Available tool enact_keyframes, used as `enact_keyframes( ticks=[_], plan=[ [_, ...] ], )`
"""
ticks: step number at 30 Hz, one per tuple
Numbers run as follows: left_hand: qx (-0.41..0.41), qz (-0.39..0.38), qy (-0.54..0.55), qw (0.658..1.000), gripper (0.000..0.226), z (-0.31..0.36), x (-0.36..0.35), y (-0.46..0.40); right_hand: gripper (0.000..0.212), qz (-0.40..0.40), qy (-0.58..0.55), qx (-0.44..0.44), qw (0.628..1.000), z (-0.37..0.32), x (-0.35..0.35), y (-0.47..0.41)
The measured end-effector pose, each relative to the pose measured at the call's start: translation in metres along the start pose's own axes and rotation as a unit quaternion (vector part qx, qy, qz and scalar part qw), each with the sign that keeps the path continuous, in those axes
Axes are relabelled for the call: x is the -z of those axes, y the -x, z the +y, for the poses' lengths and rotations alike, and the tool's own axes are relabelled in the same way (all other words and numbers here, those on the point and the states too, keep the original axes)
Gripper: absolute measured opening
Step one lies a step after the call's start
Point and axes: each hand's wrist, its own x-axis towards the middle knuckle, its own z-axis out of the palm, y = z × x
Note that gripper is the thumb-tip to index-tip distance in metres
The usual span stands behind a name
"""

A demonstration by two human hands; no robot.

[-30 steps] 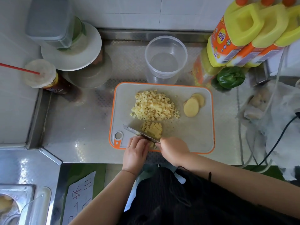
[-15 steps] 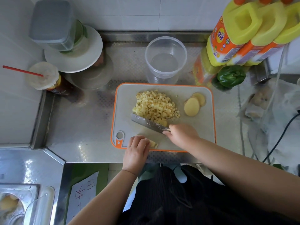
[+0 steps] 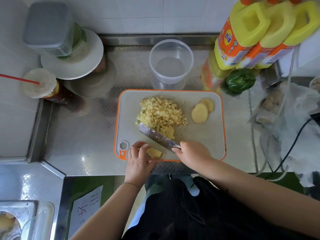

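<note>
A pale cutting board [image 3: 204, 135] with an orange rim lies on the steel counter. A heap of diced potato [image 3: 161, 114] covers its middle, and two round potato slices [image 3: 201, 110] lie to the right. My right hand [image 3: 192, 153] grips a cleaver [image 3: 155, 135] whose blade lies slanted against the near edge of the heap. My left hand [image 3: 138, 156] holds a small potato chunk [image 3: 154, 152] at the board's near edge, fingers curled on it.
An empty clear plastic tub [image 3: 170, 64] stands just behind the board. Yellow bottles [image 3: 251, 35] and a green pepper [image 3: 240, 80] sit back right; cables and plastic bags lie right. A cup with a red straw [image 3: 40, 85] and stacked containers [image 3: 69, 52] stand left.
The cleaver left the chunk at the near edge and swept the fresh-cut cubes up into the heap. My left hand stayed at the near edge with the remaining chunk.
</note>
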Motion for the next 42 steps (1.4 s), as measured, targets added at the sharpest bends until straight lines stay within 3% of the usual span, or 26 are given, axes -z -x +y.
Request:
enact_keyframes(
  ticks=[6, 8, 10, 12, 14, 42],
  plan=[
    [0.086, 0.011, -0.094, 0.992, 0.106, 0.016, -0.005, 0.002, 0.041, 0.007, 0.01, -0.004, 1.0, 0.002, 0.005, -0.001],
    [0.058, 0.052, -0.095, 0.992, 0.092, 0.017, -0.006, 0.006, 0.044, 0.008, 0.016, 0.008, 1.0, 0.0, 0.006, 0.002],
    [-0.037, 0.096, -0.088, 0.991, 0.053, 0.014, -0.004, 0.008, 0.045, 0.008, 0.02, 0.032, 0.999, -0.005, 0.006, 0.007],
    [-0.129, 0.093, -0.074, 0.985, 0.022, 0.009, -0.003, 0.008, 0.041, 0.012, 0.025, 0.059, 0.998, -0.012, 0.005, 0.013],
    [-0.155, 0.068, -0.068, 0.983, 0.01, 0.005, -0.005, 0.008, 0.036, 0.02, 0.029, 0.078, 0.996, -0.017, 0.003, 0.016],
    [-0.102, 0.043, -0.01, 0.994, 0.017, -0.005, -0.017, 0.004, 0.026, -0.015, 0.053, 0.047, 0.997, -0.032, -0.015, 0.0]
  ],
)
